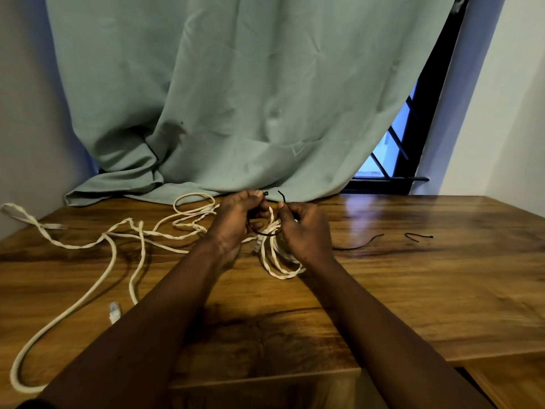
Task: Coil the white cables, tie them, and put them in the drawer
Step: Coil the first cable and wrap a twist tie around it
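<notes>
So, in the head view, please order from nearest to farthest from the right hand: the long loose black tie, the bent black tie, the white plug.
1. long loose black tie: on the table, just right of the right hand.
2. bent black tie: further right on the table.
3. white plug: far on the left side, near the front edge.

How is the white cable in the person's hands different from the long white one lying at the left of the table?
The coiled cable is gathered in loops; the loose cable sprawls over the table. The left hand and right hand hold the coiled cable; no hand is on the loose cable. A black tie, pinched by both hands, curves round the coiled cable; the loose cable has none. Both are white.
</notes>
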